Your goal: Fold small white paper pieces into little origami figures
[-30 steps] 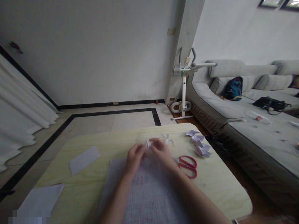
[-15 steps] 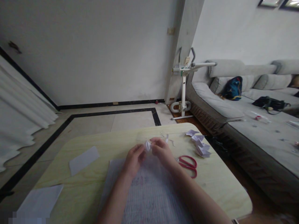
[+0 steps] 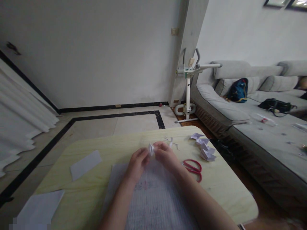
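A small piece of folded white paper point(image 3: 151, 149) is held upright between my two hands, above the far edge of a large written sheet point(image 3: 153, 198). My left hand point(image 3: 139, 159) pinches its left side, and my right hand point(image 3: 165, 154) grips its right side with bent fingers. Several folded paper pieces point(image 3: 203, 147) sit in a row at the table's far right. Red-handled scissors point(image 3: 193, 169) lie right of my right forearm, their blades mostly hidden by it. Thin paper scraps point(image 3: 171, 142) are scattered just beyond my right hand.
The pale wooden table point(image 3: 230, 188) has rounded corners. On its left lie a white paper strip point(image 3: 85, 165) and a paper stack point(image 3: 42, 207). Past the table stand a white exercise machine point(image 3: 188, 89) and a grey sofa point(image 3: 263, 137) with bags on it.
Almost nothing differs. Both hands stay on the folded paper in the same place, and the whole view has shifted very slightly.
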The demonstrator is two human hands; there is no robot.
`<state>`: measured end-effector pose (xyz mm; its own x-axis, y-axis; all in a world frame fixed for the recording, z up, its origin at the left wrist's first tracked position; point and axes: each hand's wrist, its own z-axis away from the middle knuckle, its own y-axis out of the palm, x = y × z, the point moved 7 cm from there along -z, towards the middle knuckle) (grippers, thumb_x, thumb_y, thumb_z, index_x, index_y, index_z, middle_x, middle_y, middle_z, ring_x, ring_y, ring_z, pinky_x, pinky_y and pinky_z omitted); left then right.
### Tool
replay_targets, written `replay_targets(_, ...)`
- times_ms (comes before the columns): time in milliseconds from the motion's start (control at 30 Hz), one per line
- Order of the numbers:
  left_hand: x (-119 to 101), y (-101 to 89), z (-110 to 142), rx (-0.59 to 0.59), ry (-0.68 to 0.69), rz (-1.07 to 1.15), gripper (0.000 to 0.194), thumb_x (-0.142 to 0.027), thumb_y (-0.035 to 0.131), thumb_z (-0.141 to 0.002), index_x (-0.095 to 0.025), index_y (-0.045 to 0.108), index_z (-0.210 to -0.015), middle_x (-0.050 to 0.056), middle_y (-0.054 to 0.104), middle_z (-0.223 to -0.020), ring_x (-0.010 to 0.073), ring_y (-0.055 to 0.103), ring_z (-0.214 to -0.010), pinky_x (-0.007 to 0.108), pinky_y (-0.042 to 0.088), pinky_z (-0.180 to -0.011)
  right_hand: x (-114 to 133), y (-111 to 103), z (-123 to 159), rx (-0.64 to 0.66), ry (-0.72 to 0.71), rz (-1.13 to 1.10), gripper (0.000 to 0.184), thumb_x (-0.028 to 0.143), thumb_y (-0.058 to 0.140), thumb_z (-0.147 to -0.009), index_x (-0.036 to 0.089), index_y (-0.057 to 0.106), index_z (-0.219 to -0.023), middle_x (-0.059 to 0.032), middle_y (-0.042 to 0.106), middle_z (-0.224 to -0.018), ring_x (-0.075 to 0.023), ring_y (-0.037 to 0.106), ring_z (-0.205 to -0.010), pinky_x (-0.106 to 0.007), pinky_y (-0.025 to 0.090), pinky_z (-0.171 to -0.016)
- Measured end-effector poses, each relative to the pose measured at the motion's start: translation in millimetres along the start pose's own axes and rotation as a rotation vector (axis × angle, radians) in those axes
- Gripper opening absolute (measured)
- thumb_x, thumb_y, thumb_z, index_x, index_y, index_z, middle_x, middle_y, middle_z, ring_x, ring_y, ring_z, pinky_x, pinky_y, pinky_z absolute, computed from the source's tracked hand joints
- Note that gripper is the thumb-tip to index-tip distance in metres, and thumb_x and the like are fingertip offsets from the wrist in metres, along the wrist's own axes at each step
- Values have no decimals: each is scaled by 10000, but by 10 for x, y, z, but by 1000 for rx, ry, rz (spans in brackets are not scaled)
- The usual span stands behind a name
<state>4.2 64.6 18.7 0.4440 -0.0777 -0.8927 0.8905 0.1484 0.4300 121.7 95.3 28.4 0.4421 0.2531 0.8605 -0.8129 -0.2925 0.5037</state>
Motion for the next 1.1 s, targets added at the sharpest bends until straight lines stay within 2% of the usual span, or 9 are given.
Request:
replay_targets(633,-6,-24,5,18,7,3,238,-355,723,-745,-149,625,-677,-37,523,-575,74,449,-517,183,342,-485,-43,-31,-19,-18,11,-25,245,250,741,-675,212,586,-861,78,480,-578,-65,361,-438,-202,241,-426)
replay_targets(900,-50,2,21,20,7,-15,260,-387,733,-727,-149,640,-681,-31,534,-584,80,457,-516,195,351,-488,8,-4,-1,-24,20,10,230,252,736,-662,201,577,-819,75,483,-574,-62,339,-429,-201,210,-412)
replay_targets(1100,-94,-28,28,4,26,-54,272,-400,722,-727,-149,637,-669,-28,530,-586,84,453,-527,200,349,-498,20,18,1,28,-30,26,149,214,699,-705,199,574,-786,69,467,-595,-67,341,-458,-204,228,-437)
